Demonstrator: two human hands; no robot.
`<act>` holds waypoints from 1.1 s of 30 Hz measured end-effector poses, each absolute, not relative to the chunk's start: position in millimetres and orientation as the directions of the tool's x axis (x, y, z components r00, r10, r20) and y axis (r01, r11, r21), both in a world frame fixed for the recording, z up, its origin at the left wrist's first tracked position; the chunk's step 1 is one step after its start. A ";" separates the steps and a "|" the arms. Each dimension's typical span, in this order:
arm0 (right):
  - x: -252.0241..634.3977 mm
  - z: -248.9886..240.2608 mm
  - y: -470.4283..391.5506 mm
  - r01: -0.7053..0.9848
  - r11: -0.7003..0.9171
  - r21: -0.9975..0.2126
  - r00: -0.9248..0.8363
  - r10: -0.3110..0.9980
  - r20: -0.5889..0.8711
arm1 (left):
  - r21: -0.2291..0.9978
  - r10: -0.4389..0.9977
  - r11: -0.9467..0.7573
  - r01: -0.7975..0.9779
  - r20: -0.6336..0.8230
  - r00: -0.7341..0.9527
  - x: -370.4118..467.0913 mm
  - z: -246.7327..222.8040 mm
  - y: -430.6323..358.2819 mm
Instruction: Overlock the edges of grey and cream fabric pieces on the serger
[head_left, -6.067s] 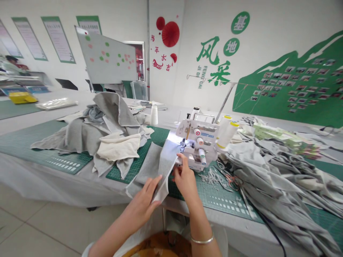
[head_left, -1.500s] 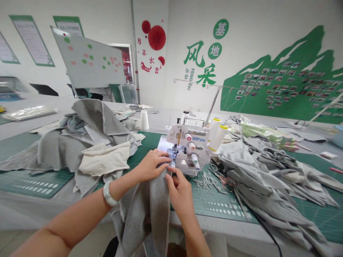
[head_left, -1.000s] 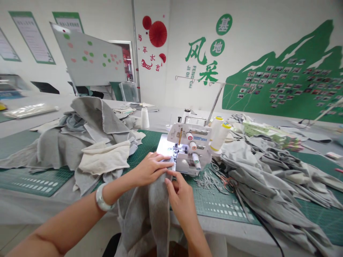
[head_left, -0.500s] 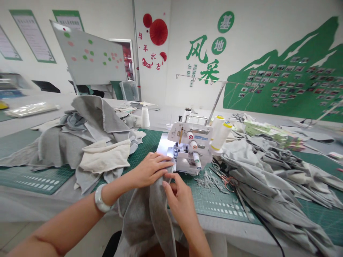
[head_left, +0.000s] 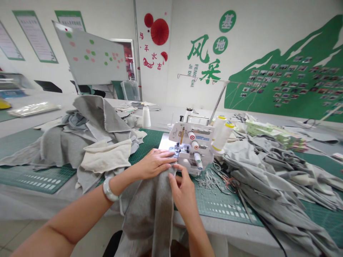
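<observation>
A white overlock sewing machine stands on the table, its small lamp lighting the needle area. Grey fabric runs from its front edge down over the table edge toward my lap. My left hand lies flat on the cloth beside the presser foot, fingers stretched toward the machine; a pale bangle circles that wrist. Just in front of the machine, my right hand pinches the fabric's right edge between thumb and forefinger. The cloth under the left palm is hidden.
Grey and cream fabric pieces are heaped on the left; a large grey cloth pile covers the right. Scissors and thread trimmings lie on the green cutting mat. Thread cones stand behind the machine; another white cone stands left.
The fabric's lower part has swung slightly and hangs straighter below my right hand. Both hands keep nearly the same places at the machine; the whole view has shifted a little.
</observation>
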State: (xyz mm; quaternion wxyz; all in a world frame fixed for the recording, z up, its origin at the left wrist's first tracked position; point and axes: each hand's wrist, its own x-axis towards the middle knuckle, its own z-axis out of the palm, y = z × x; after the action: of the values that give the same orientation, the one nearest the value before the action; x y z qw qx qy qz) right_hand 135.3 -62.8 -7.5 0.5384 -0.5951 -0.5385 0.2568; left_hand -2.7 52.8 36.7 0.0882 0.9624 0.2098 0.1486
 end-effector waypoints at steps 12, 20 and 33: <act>132.7 -10.2 -60.7 0.740 0.104 -0.665 0.267 0.862 0.432 | 0.334 0.434 -0.879 0.339 0.268 0.860 -4.8 35.9 57.0; 131.7 -8.7 -55.7 0.890 0.036 -0.455 0.254 0.790 0.559 | 0.425 0.434 -0.862 0.278 0.332 0.838 -6.7 30.7 64.1; 131.7 -13.1 -47.7 0.842 0.096 -0.531 0.285 0.757 0.589 | 0.941 0.865 -0.337 0.016 0.303 0.399 8.0 47.5 113.9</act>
State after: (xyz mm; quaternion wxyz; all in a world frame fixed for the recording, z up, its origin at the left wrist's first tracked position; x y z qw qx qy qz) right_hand 131.7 -47.7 -13.1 0.4391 -0.6706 -0.5959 -0.0486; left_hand 8.0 113.9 47.5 0.4776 0.6865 0.3211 0.4444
